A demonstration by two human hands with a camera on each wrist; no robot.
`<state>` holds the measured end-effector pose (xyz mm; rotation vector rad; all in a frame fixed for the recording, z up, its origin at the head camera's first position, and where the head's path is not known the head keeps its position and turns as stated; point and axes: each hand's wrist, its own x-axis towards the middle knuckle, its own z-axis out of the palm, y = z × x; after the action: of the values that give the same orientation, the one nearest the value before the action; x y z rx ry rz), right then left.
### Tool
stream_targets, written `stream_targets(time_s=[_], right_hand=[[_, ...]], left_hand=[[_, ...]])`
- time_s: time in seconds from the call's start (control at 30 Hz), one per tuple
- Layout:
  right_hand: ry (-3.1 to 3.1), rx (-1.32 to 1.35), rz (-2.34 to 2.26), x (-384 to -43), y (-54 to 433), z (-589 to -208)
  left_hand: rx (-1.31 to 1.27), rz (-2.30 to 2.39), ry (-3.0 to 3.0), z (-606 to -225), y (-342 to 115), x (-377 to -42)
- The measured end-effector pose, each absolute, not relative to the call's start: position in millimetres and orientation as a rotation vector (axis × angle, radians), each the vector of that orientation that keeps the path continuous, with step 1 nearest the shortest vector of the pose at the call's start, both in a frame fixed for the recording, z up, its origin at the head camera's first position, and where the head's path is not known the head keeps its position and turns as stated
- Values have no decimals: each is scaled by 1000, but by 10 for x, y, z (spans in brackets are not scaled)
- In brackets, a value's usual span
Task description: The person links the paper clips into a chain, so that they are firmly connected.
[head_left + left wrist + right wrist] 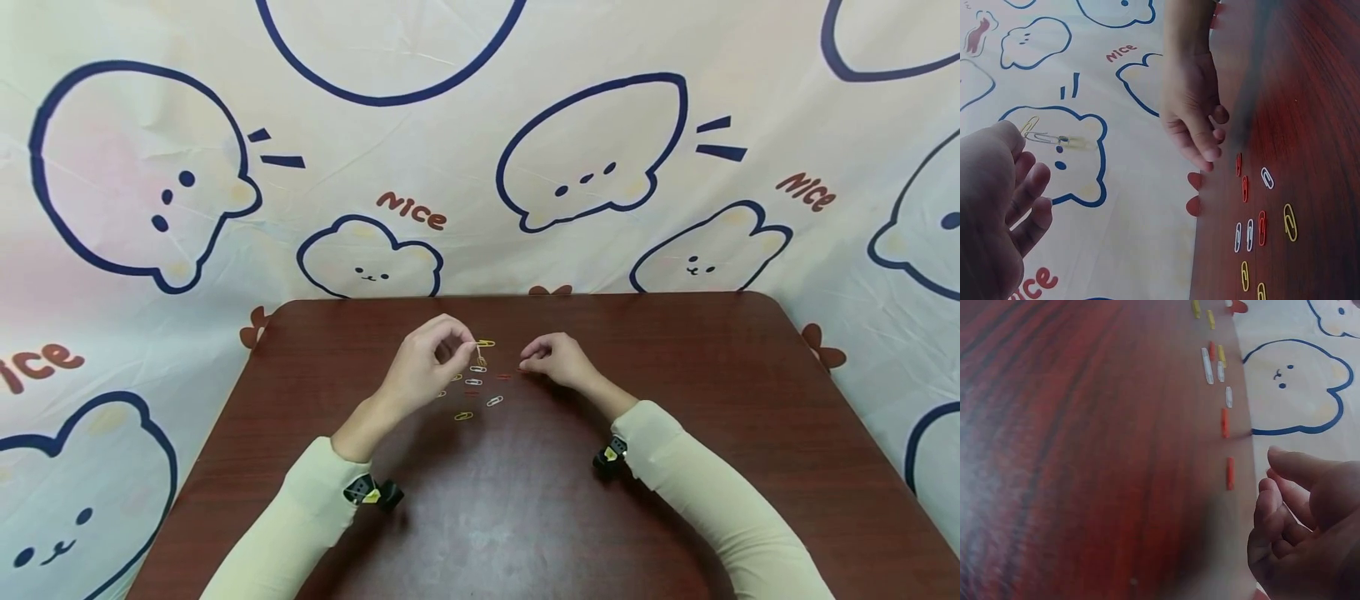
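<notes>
Pale sleeves (pixel 720 492) come in from the lower corners, each with a small dark camera (pixel 611 457) worn at the wrist, and the two forearms slant inward over the brown table (pixel 525 517).

The person's left hand (pixel 427 362) is raised above the far half of the table, its knuckles uppermost and its fingertips turned toward the right hand. Thumb and forefinger pinch a yellow paper clip (pixel 1030 125) at the head of a short chain; a silvery clip (pixel 1047 137) is linked to it, and another yellow one (pixel 1079 143), blurred, comes after that. The remaining fingers curl loosely, apart from the chain.

The right hand (pixel 562 362) reaches in from the other side, low over the table, the back of the hand rounded and the fingers loosely bent. Its thumb and forefinger come near each other with a slight gap, and nothing shows between them. Just beside those fingertips lies a red clip (pixel 1239 164), with a second red clip (pixel 1245 189) next in line.

More loose clips lie between and below the hands: three white, one red (pixel 1262 228) and three yellow, the yellow clip (pixel 463 416) being nearest the person.
</notes>
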<state>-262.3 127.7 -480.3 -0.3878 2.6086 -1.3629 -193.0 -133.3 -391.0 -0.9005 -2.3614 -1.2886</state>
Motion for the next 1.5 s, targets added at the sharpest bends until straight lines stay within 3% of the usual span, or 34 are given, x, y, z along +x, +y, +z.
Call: stream_targets(time_s=[1.5], right_hand=[[2863,-184,-960,-2533,1114,-4910]], left_hand=[[-887,-1293,-2363,-3907,-1357,-1914]])
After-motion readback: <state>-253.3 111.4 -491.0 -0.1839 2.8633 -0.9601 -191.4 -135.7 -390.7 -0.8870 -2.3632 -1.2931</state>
